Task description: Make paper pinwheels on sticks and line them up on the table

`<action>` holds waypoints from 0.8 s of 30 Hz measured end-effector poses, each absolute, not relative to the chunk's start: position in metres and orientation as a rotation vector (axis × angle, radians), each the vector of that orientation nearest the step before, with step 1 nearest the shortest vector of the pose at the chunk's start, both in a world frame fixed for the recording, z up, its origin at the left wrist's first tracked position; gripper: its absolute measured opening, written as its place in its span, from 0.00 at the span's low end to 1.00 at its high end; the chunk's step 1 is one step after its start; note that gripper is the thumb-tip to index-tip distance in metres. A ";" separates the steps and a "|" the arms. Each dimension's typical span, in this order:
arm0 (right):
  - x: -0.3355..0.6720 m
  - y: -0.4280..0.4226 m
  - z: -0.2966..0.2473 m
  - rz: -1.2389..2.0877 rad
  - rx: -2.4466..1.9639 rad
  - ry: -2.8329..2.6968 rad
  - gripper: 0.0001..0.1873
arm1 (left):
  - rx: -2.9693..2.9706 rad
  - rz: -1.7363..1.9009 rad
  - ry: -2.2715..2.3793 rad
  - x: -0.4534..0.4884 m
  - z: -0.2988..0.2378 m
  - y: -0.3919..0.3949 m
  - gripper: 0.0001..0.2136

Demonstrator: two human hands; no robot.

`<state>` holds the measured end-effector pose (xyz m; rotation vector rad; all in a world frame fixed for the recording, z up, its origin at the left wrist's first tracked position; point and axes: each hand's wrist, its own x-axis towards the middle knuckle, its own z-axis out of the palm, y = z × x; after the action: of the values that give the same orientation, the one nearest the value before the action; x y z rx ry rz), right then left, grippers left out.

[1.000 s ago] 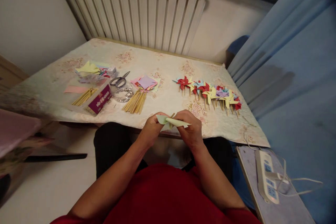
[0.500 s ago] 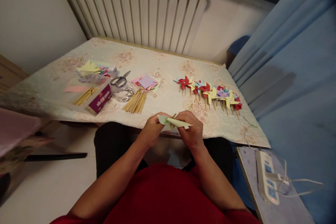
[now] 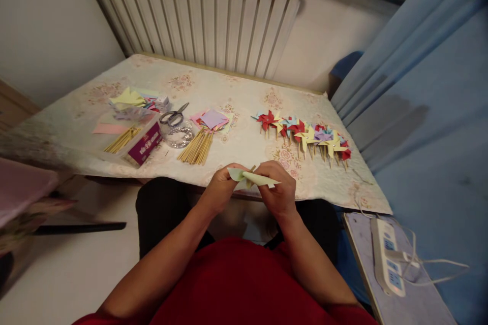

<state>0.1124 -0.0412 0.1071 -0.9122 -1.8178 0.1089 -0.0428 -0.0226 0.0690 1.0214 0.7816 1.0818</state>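
My left hand (image 3: pixel 221 186) and my right hand (image 3: pixel 279 188) are closed together on a pale green paper pinwheel (image 3: pixel 254 177) just in front of the table's near edge. A thin wooden stick tip (image 3: pixel 252 168) pokes up between the fingers. On the table (image 3: pixel 236 91) beyond lie a row of finished pinwheels (image 3: pixel 305 136) in red, yellow, blue and purple, a bundle of wooden sticks (image 3: pixel 197 147) and a stack of coloured paper squares (image 3: pixel 212 119).
Scissors (image 3: pixel 174 116) lie by a round clear container (image 3: pixel 178 134), with a purple box (image 3: pixel 147 144), more sticks (image 3: pixel 122 139) and loose papers (image 3: pixel 127 99) at the left. A radiator (image 3: pixel 206 10) stands behind. A power strip (image 3: pixel 387 254) rests on a board at the right, by blue fabric (image 3: pixel 427 111).
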 end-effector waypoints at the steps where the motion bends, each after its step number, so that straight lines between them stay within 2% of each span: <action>1: 0.112 -0.041 0.107 0.111 -0.915 -1.818 0.06 | 1.025 1.079 0.778 -0.043 0.069 -0.022 0.10; 14: 0.112 -0.044 0.111 0.177 -0.970 -1.804 0.05 | 1.033 1.093 0.753 -0.042 0.067 -0.021 0.09; 24: 0.116 -0.042 0.108 0.717 -1.146 -1.550 0.04 | 1.280 1.077 0.821 -0.049 0.076 -0.019 0.08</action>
<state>0.1163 -0.0422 0.1083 -1.1459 -1.5502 0.7167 -0.0488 -0.0188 0.0757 1.2799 0.8209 1.0774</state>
